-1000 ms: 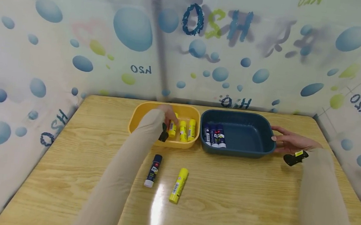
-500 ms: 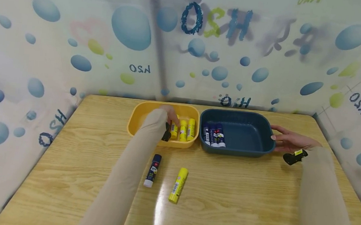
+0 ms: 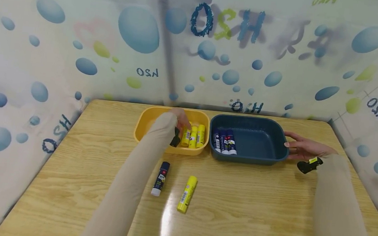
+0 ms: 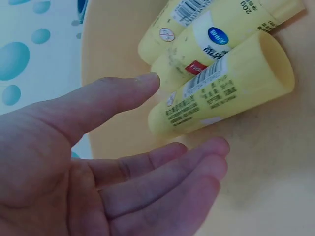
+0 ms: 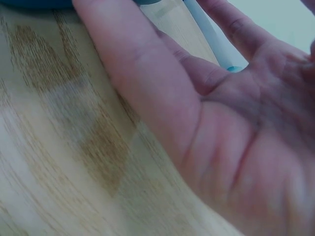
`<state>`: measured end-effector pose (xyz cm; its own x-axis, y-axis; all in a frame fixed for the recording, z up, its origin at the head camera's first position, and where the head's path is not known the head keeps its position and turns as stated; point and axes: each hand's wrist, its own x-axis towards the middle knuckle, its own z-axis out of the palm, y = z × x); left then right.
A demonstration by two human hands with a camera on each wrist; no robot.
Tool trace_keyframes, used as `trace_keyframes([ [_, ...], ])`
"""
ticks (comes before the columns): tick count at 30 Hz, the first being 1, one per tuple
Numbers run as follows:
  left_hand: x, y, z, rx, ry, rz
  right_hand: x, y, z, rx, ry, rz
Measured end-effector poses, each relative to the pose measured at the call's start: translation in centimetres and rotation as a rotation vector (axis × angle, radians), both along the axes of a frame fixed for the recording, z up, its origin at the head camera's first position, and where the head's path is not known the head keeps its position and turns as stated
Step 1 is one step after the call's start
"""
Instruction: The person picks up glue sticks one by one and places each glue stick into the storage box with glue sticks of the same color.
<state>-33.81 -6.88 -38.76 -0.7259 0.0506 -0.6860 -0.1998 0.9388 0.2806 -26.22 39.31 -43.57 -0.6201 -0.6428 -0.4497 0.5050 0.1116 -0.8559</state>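
My left hand (image 3: 180,118) is inside the yellow bin (image 3: 145,129), beside the leftmost of three yellow glue sticks. In the left wrist view the hand's fingers are extended and apart from that yellow glue stick (image 4: 216,93), and the thumb tip is close to its end; whether it touches I cannot tell. The three sticks lie side by side at the bin's right. My right hand (image 3: 303,149) has its fingertips at the right wall of the navy bin (image 3: 253,160); in the right wrist view its fingers are extended. Three navy glue sticks (image 3: 223,142) lie at that bin's left end.
On the wooden table (image 3: 251,215), in front of the bins, lie a loose navy glue stick (image 3: 160,179) and a loose yellow glue stick (image 3: 187,194). The two bins stand side by side near the back edge, before a patterned wall sheet (image 3: 110,80).
My left hand has moved slightly right, and the leftmost yellow glue stick has shifted right, up against its neighbour. The right hand has stayed at the navy bin.
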Motion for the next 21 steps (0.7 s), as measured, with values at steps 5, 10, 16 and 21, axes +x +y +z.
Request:
trace_keyframes([
  [5, -0.1, -0.2, 0.8, 0.044, 0.025, 0.048, 0.0, 0.1, 0.0, -0.002, -0.002, 0.006],
  [10, 1.0, -0.4, 2.1, 0.029, 0.044, 0.012, 0.1, 0.0, 0.1, 0.016, -0.012, -0.007],
  [16, 2.0, -1.0, 2.5, 0.054, 0.087, -0.013, 0.1, 0.0, 0.3, -0.002, -0.026, -0.005],
  [21, 2.4, -1.7, 2.8, 0.064, 0.111, -0.037, 0.1, -0.1, 0.4, -0.025, -0.032, 0.012],
])
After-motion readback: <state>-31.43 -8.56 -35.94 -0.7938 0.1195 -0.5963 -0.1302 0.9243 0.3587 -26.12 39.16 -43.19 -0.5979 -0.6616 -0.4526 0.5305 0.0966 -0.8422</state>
